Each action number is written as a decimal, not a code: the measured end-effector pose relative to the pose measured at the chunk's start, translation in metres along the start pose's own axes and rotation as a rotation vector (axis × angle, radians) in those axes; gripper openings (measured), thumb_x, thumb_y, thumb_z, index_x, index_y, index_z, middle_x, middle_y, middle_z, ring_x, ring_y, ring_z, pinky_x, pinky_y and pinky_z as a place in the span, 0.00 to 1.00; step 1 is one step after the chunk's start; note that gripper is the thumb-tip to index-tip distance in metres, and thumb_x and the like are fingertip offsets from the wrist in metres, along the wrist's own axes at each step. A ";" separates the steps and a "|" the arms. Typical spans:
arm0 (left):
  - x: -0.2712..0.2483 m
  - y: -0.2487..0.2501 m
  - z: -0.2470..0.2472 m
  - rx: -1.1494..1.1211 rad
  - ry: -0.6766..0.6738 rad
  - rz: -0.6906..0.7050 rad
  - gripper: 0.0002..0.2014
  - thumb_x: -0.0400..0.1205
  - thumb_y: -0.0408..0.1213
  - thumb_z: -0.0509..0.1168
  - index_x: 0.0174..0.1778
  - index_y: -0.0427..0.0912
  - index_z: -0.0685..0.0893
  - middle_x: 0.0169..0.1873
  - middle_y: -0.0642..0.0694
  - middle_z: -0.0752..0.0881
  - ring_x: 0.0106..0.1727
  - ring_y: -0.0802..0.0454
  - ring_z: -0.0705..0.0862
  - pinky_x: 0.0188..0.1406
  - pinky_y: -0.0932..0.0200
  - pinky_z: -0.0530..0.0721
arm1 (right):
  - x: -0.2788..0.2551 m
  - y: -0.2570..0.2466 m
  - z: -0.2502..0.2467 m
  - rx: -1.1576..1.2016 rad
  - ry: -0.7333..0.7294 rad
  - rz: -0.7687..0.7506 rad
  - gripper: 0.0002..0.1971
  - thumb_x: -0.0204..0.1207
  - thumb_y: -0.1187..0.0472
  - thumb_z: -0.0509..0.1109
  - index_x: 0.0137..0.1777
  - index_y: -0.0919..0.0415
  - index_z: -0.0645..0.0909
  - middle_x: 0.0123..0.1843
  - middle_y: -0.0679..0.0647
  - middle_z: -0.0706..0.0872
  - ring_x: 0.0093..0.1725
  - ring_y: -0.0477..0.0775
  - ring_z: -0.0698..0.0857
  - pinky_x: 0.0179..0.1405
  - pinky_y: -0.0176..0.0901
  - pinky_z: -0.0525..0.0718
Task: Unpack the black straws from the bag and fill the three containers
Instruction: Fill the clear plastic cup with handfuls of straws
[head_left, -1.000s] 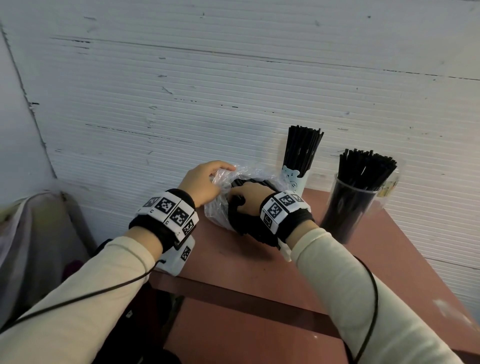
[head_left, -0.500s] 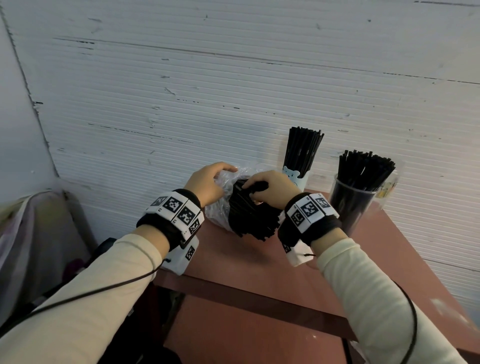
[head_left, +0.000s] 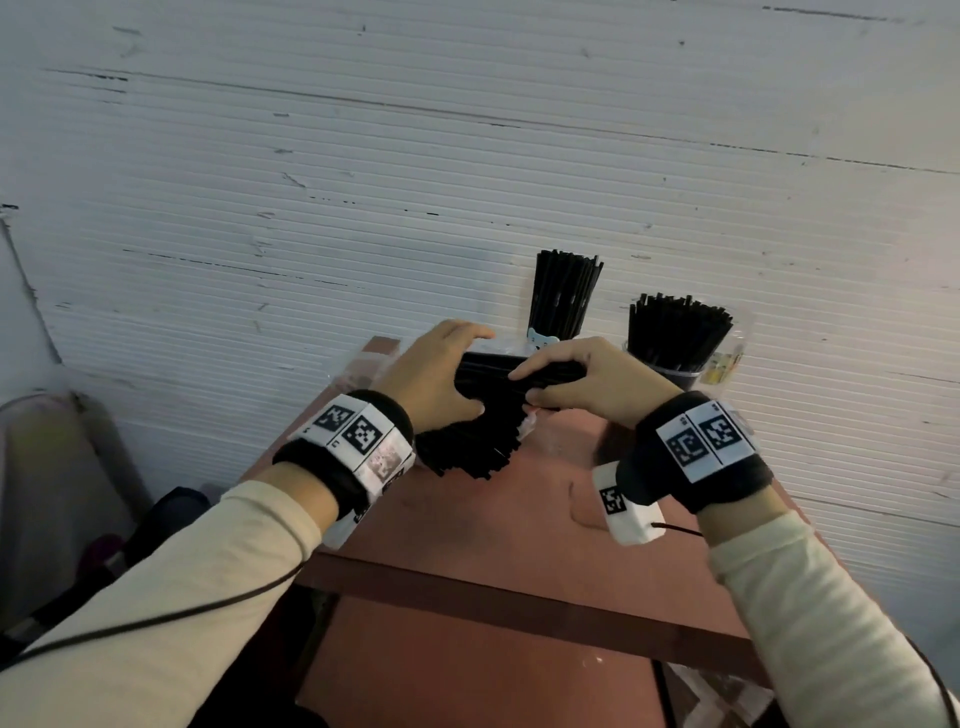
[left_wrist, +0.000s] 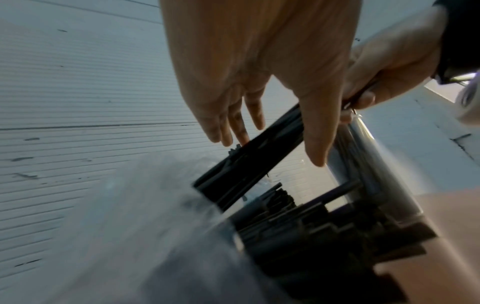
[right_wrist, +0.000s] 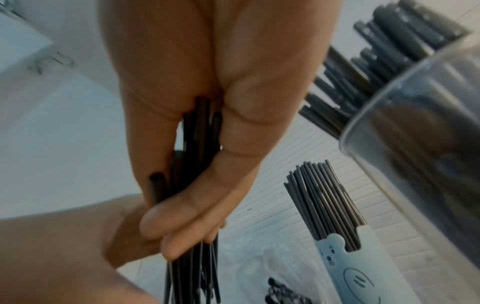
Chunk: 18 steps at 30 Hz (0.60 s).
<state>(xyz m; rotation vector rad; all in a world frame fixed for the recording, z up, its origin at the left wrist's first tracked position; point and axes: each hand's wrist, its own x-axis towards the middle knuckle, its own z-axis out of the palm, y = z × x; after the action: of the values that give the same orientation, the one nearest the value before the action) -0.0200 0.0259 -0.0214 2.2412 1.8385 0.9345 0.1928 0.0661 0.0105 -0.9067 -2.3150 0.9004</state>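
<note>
My right hand grips a bundle of black straws above the table; in the right wrist view my right hand has its fingers curled round the black straws. My left hand lies against the bundle's left end, and in the left wrist view my left hand shows straight fingers and thumb on either side of the bundle. Below it lies the clear plastic bag with more straws sticking out. A pale bear cup and a clear container stand behind, both packed with straws.
The reddish table is narrow, with its front edge near my wrists and a lower shelf beneath. A white ribbed wall rises directly behind the containers. Dark bags lie on the floor at the left.
My right hand has pulled a bundle of straws up and out of the bag. My left hand has left the bag's top and come onto the bundle.
</note>
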 end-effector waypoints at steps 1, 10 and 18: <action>0.004 0.007 0.004 0.021 -0.068 0.020 0.41 0.69 0.39 0.78 0.78 0.50 0.67 0.76 0.49 0.69 0.75 0.51 0.70 0.70 0.61 0.68 | -0.005 -0.003 -0.003 -0.012 -0.008 -0.008 0.13 0.74 0.70 0.75 0.57 0.60 0.88 0.50 0.50 0.91 0.47 0.45 0.90 0.58 0.41 0.86; 0.025 0.050 0.019 0.130 -0.193 0.119 0.08 0.78 0.46 0.70 0.46 0.46 0.83 0.37 0.50 0.86 0.42 0.48 0.85 0.41 0.55 0.80 | -0.048 -0.022 -0.027 -0.063 -0.016 -0.031 0.15 0.73 0.68 0.77 0.58 0.55 0.88 0.47 0.49 0.91 0.44 0.50 0.90 0.54 0.42 0.86; 0.028 0.093 0.033 -0.393 -0.036 0.052 0.19 0.80 0.54 0.67 0.37 0.39 0.81 0.27 0.50 0.81 0.30 0.55 0.80 0.36 0.61 0.77 | -0.066 -0.055 -0.054 -0.085 0.457 -0.287 0.23 0.74 0.55 0.77 0.68 0.42 0.77 0.68 0.44 0.79 0.64 0.41 0.81 0.62 0.37 0.81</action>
<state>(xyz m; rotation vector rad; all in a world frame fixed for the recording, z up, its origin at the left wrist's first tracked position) 0.0784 0.0364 0.0036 2.0537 1.4348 1.1394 0.2485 0.0087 0.0734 -0.7000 -2.0240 0.4239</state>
